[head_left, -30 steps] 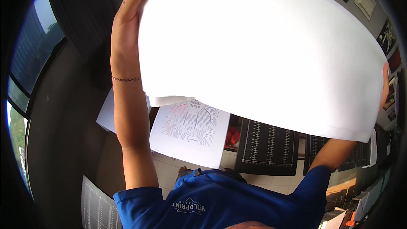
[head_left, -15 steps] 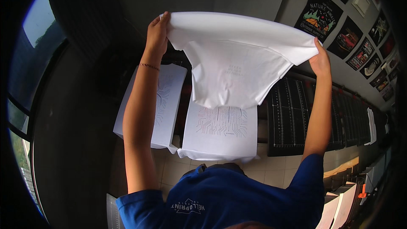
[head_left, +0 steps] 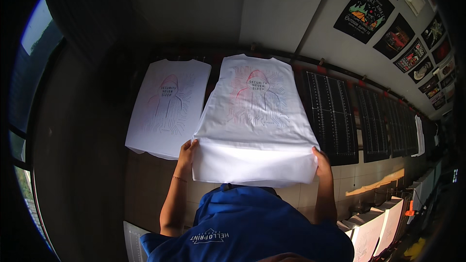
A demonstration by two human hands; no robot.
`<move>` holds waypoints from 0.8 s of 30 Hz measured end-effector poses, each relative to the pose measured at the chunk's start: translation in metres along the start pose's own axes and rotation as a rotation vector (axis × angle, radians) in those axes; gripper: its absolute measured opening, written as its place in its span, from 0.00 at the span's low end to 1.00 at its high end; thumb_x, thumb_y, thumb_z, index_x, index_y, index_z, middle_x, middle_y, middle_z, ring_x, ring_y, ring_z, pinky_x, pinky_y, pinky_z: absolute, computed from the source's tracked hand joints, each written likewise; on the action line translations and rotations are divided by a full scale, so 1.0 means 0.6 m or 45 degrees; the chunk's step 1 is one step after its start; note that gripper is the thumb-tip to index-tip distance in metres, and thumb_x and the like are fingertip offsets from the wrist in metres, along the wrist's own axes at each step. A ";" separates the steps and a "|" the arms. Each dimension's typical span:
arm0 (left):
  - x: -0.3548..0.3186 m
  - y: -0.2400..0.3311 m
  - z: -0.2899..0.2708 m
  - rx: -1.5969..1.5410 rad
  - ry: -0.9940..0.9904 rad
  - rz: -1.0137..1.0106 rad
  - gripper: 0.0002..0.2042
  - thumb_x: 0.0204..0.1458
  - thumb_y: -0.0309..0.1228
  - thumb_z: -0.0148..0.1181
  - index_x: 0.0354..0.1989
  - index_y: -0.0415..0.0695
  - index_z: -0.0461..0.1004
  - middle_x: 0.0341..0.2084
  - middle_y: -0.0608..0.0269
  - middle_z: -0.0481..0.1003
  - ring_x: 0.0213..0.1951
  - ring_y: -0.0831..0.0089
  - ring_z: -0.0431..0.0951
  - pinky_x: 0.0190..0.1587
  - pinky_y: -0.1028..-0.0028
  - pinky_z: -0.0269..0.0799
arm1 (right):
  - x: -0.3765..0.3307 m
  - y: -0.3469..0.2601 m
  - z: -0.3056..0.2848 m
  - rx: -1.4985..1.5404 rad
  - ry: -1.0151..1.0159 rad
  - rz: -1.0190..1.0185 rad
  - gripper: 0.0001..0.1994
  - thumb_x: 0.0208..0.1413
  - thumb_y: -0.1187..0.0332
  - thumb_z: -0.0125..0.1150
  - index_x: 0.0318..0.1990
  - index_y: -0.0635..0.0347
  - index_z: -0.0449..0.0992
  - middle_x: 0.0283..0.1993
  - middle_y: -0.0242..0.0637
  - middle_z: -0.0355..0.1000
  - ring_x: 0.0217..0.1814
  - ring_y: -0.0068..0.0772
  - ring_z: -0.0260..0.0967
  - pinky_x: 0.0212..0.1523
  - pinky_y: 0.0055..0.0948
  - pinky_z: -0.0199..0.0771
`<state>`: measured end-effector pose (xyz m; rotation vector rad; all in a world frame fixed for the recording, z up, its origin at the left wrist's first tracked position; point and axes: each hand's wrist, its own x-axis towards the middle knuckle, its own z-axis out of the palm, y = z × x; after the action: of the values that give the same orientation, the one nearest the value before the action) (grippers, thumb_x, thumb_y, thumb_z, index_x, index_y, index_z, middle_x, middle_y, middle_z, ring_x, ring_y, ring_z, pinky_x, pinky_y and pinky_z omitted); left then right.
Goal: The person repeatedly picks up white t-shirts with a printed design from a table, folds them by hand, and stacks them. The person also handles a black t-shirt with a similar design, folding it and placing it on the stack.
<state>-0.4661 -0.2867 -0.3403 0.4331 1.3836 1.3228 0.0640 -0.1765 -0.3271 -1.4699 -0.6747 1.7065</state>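
Note:
A white T-shirt [head_left: 252,131] lies over the middle printing board, its red and blue line print of a hooded figure facing up. At the shirt's near end, my left hand [head_left: 186,155] is closed on the left edge and my right hand [head_left: 322,161] on the right edge. Between them the cloth folds across and hangs down close to my body. Beside it on the left, a second white T-shirt [head_left: 145,102] with the same kind of print lies flat on its board.
Black boards with white ruled grids [head_left: 332,116] run in a row to the right. Framed pictures [head_left: 365,8] hang on the right wall. White printed boards or panels [head_left: 371,233] stand at the lower right, near an orange-handled tool [head_left: 410,208]. A window [head_left: 39,29] is at far left.
Both hands have come down from high in front toward my body, still gripping the shirt. The raised cloth now lies along the middle board with its print showing.

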 end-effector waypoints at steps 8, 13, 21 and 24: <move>-0.017 -0.139 -0.067 0.063 0.036 -0.100 0.16 0.59 0.37 0.53 0.43 0.34 0.74 0.35 0.67 0.75 0.37 0.81 0.71 0.43 0.78 0.66 | -0.025 0.114 -0.011 0.195 -0.226 -0.031 0.22 0.61 0.62 0.51 0.56 0.71 0.64 0.53 0.46 0.69 0.53 0.36 0.69 0.52 0.33 0.69; -0.022 -0.170 -0.059 0.851 -0.006 0.075 0.23 0.57 0.40 0.54 0.49 0.30 0.68 0.39 0.48 0.76 0.43 0.57 0.75 0.47 0.66 0.68 | -0.010 0.142 -0.044 -0.327 -0.026 0.180 0.26 0.61 0.58 0.51 0.57 0.73 0.63 0.53 0.48 0.69 0.54 0.38 0.68 0.54 0.32 0.66; 0.139 -0.221 -0.034 0.459 -0.280 0.129 0.33 0.62 0.52 0.38 0.64 0.33 0.51 0.61 0.49 0.60 0.62 0.62 0.60 0.63 0.70 0.55 | 0.129 0.193 -0.014 -0.052 -0.158 0.008 0.31 0.63 0.48 0.45 0.60 0.69 0.62 0.57 0.44 0.67 0.59 0.32 0.63 0.59 0.30 0.60; 0.083 -0.202 -0.055 -0.253 -0.472 -0.681 0.32 0.58 0.51 0.48 0.64 0.39 0.56 0.60 0.57 0.63 0.58 0.66 0.66 0.61 0.66 0.59 | 0.104 0.208 -0.029 0.138 -0.456 0.114 0.29 0.65 0.49 0.40 0.59 0.69 0.63 0.57 0.44 0.66 0.60 0.35 0.63 0.61 0.33 0.59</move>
<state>-0.4605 -0.2970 -0.4750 0.1437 0.9562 0.8724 0.0525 -0.1971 -0.4654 -1.1452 -0.6970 2.0681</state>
